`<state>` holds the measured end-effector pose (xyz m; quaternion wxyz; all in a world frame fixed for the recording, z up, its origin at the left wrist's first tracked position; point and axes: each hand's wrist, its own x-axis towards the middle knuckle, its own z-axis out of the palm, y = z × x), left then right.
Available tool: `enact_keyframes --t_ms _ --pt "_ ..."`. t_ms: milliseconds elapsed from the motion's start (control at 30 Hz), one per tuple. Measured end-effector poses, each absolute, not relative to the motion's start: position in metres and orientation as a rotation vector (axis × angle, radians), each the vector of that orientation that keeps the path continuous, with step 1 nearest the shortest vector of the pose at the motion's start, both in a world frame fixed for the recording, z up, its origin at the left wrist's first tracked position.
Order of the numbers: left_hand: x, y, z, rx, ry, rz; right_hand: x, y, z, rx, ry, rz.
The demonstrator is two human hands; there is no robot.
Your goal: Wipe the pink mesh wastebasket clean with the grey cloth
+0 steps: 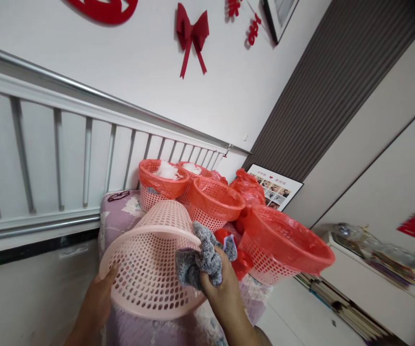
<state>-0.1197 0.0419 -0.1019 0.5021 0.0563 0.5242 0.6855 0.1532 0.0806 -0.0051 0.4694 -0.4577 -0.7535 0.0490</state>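
Observation:
A pale pink perforated plastic basket (146, 269) lies tilted on its side, its wide mouth toward me. My left hand (97, 293) grips the rim at its left, thumb inside the mouth. In my right hand (224, 283) is a bunched grey cloth (205, 257), held against the right side of the rim. Part of the basket's rim is hidden behind the cloth. Just beyond stand similar baskets lined with red plastic bags: one basket (211, 218) in the middle and a larger-looking basket (265, 269) at the right.
A lilac flowered cover (121, 214) lies under the baskets, with glasses (118, 195) near its far left corner. Another lined basket (152, 197) holds white material. Behind runs a white radiator (74, 154). A photo board (290, 182) leans at the back; a cluttered white cabinet (359, 283) stands right.

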Motion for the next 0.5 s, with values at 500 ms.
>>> enact_keyframes --t_ms 500 --pt "-0.107 0.043 -0.114 -0.037 1.072 1.623 0.150 0.064 -0.115 -1.329 -1.352 0.701"
